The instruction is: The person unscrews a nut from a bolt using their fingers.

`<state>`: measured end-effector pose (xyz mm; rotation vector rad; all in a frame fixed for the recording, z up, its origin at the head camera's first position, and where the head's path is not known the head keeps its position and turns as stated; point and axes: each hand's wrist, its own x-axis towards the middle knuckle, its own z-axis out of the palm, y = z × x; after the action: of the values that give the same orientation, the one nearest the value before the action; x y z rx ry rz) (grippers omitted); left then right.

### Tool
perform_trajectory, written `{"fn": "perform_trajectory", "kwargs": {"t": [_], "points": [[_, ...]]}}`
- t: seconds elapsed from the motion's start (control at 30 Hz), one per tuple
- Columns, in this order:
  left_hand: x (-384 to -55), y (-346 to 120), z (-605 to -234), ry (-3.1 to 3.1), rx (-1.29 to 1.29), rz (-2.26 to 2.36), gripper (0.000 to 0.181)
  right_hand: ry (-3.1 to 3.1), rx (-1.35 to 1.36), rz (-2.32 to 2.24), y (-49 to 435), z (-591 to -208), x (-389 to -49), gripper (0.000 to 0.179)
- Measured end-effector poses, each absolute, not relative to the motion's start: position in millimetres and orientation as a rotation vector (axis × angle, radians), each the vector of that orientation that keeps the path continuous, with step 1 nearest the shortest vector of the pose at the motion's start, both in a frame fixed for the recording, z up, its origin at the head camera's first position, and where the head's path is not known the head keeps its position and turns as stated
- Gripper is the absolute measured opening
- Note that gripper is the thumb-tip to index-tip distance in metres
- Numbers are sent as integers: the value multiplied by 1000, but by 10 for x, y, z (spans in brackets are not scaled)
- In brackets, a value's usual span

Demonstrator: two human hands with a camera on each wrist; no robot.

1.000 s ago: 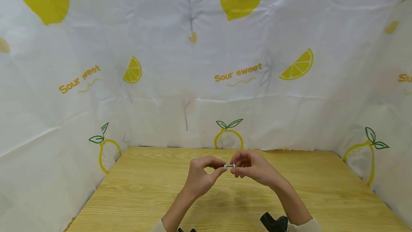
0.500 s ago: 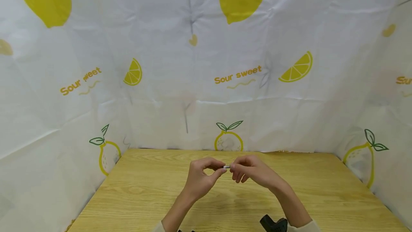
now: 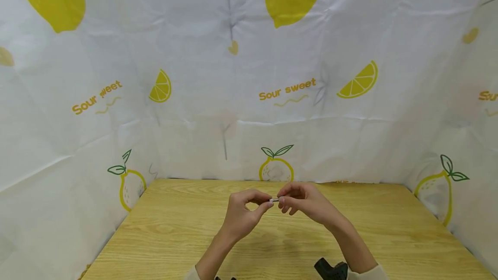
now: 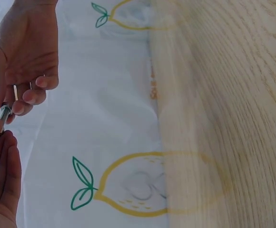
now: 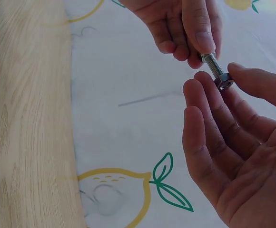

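Observation:
A small silver threaded bolt (image 3: 274, 200) lies roughly level between both hands, above the wooden table. My left hand (image 3: 242, 216) pinches one end of it between thumb and forefinger, hiding that end. At the opposite end sits a hexagonal nut (image 5: 224, 81), with bare thread showing between it and the left fingertips in the right wrist view. My right hand (image 3: 308, 204) has thumb and forefinger on the nut, its other fingers loosely bent below. From the left wrist view, the bolt (image 4: 4, 114) spans the short gap between the two hands' fingertips.
The pale wooden table (image 3: 167, 237) spreads beneath the hands. A white curtain (image 3: 202, 141) printed with lemons stands behind it and along both sides. A black wrist device (image 3: 331, 269) shows by the right sleeve at the bottom edge.
The right fingers rolled over the nut end, covering it half a second ago, and have since rolled partly back up. The left hand keeps its pinch nearly still.

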<state>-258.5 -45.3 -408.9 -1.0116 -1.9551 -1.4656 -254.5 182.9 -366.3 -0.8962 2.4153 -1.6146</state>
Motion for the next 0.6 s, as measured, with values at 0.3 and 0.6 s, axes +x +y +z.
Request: {"fn": "perform_trajectory", "kwargs": {"t": [0.3, 0.6], "points": [[-2567, -454, -4065, -1961, -1006, -1457, 5, 2426, -867, -1586, 1844, -3661, -2545, 31], [-2578, -450, -4081, -1959, -1003, -1459, 6, 2407, -856, -1615, 1851, -3649, -2533, 27]]}}
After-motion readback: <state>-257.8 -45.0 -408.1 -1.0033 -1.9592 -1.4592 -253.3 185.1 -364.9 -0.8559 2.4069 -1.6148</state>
